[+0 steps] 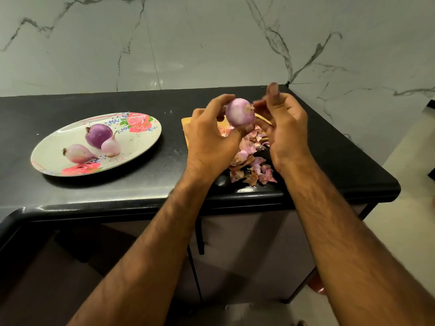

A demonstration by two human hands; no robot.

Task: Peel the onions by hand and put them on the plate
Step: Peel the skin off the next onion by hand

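My left hand (209,132) grips a pale pink peeled onion (239,112) above the counter, thumb over its top and fingers under it. My right hand (282,123) is just to the onion's right, its fingertips at the root end; motion blur hides whether they pinch anything. A white oval plate (138,142) with red roses lies to the left and carries three peeled onions: a dark purple one (98,135), a small pale one (110,147) and a long pale one (78,153).
A heap of pink and brown onion skins (251,161) lies on a wooden board (186,122) under my hands. The black counter (141,191) ends in a rounded front edge and a corner at the right. A marble wall (211,43) stands behind.
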